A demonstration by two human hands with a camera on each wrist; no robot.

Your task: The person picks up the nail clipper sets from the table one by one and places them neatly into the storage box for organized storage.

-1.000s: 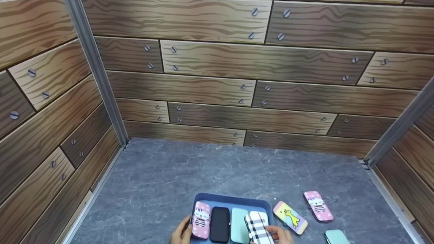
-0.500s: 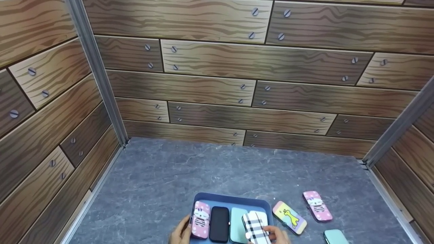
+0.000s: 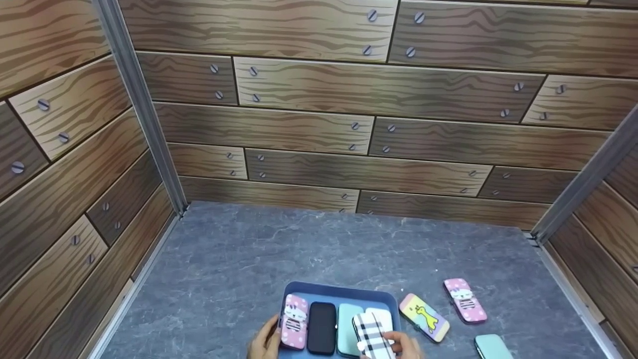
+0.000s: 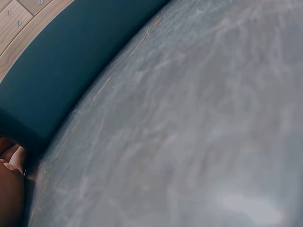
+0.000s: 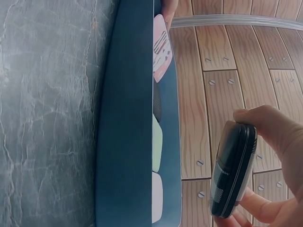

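Observation:
My right hand (image 3: 404, 345) pinches a small black-and-white plaid case (image 3: 373, 334) between thumb and fingers, tilted above the blue bin (image 3: 344, 290). In the right wrist view the plaid case (image 5: 233, 170) shows its dark rounded edge, raised higher than the bin wall (image 5: 130, 113). My left hand (image 3: 265, 341) grips the bin's left side. Inside, from left to right, lie a pink cat case (image 3: 295, 321), a black case (image 3: 322, 328), a mint case (image 3: 349, 329) and a white case (image 3: 383, 317). The plaid case overlaps the last two in the head view.
Right of the bin, a yellow giraffe case (image 3: 424, 318), another pink cat case (image 3: 465, 300) and another mint case (image 3: 492, 346) lie on the grey marbled table (image 3: 299, 244). Wood-patterned panels (image 3: 309, 85) with metal corner posts (image 3: 144, 109) enclose the back and sides.
My right hand has shifted slightly left with the plaid case, bringing it further over the mint case. My left hand stays at the bin's side.

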